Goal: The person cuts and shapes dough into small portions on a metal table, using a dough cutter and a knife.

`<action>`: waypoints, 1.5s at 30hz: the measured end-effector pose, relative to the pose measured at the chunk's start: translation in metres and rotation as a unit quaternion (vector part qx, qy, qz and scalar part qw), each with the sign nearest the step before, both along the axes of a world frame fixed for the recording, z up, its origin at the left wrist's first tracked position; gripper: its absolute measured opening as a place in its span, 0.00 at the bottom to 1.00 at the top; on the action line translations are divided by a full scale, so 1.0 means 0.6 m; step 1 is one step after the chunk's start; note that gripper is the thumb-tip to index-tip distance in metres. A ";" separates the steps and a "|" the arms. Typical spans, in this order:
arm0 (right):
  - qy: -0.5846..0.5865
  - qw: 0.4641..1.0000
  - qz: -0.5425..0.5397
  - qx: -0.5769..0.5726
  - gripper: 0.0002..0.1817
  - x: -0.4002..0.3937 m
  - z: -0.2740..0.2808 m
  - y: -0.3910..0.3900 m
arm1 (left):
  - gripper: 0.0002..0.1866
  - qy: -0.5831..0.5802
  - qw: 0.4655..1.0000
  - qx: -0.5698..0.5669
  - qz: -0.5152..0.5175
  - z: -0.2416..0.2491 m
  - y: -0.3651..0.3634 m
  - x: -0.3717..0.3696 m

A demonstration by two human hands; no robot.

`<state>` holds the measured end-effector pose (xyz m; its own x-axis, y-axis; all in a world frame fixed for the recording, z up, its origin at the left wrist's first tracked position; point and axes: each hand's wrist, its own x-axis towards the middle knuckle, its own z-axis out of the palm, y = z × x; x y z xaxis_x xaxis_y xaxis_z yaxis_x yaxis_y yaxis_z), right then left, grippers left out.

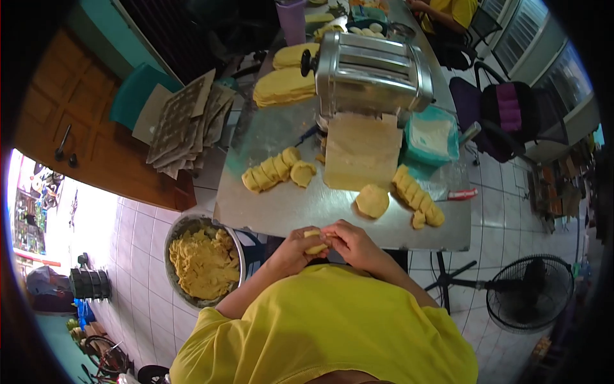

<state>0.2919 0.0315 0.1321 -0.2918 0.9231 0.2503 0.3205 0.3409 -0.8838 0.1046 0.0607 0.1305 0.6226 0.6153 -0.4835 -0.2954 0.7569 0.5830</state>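
A small piece of yellow dough (314,242) is gripped between my two hands, close to my body at the table's front edge. My left hand (299,246) curls around it, and the fingers of my right hand (348,240) press on it from the other side. Just beyond, a flattened round of dough (372,201) lies on the metal table (281,214). A row of dough pieces (417,197) sits to its right. Another row (272,169) lies at the left, with a loose dough piece (302,173) beside it.
A steel pasta roller machine (377,73) stands behind a brown board (361,153). Right of it is a teal tub of white powder (433,137). Stacked dough sheets (286,87) lie left. A bowl of dough (203,262) stands below the table. Another person (453,16) sits at the far right.
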 end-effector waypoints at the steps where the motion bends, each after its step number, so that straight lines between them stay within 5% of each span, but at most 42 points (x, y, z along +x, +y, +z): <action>1: 0.009 0.999 0.017 -0.028 0.14 -0.001 0.003 0.000 | 0.09 -0.001 1.000 -0.004 0.002 0.003 -0.001 -0.001; 4: 0.006 0.998 0.038 -0.040 0.18 -0.001 -0.001 -0.003 | 0.08 0.002 1.000 -0.019 0.023 0.008 -0.004 0.000; 12: 0.028 0.999 0.027 -0.031 0.07 -0.023 0.005 0.024 | 0.08 -0.011 1.000 0.000 0.028 0.009 0.001 -0.019; 20: 0.009 0.996 0.056 0.071 0.06 -0.058 0.056 0.122 | 0.06 -0.059 0.983 0.066 0.164 0.046 0.027 -0.053; 22: -0.052 0.970 -0.064 0.229 0.10 -0.050 0.039 0.172 | 0.07 -0.095 0.980 0.098 0.146 0.045 0.011 -0.067; 26: -0.102 0.972 -0.110 0.181 0.14 -0.037 0.033 0.233 | 0.09 -0.079 0.984 0.095 0.128 0.037 -0.016 -0.074; 31: -0.498 0.844 -0.063 0.187 0.18 -0.048 -0.037 0.269 | 0.18 -0.062 0.982 0.044 0.175 0.024 -0.019 -0.068; 34: -0.383 0.882 -0.099 0.257 0.17 -0.052 -0.010 0.237 | 0.22 -0.050 0.978 0.048 0.198 0.018 -0.010 -0.063; 38: -0.083 0.974 0.132 0.162 0.23 -0.055 0.042 0.128 | 0.24 -0.075 0.973 0.042 0.213 -0.001 0.011 -0.053; 42: -0.072 0.982 0.066 0.164 0.22 -0.044 0.026 0.042 | 0.25 -0.166 0.980 0.016 0.109 -0.016 0.023 -0.028; 45: -0.037 0.994 -0.018 0.101 0.20 -0.014 -0.001 0.006 | 0.24 -0.062 0.994 0.016 0.093 0.013 -0.001 0.018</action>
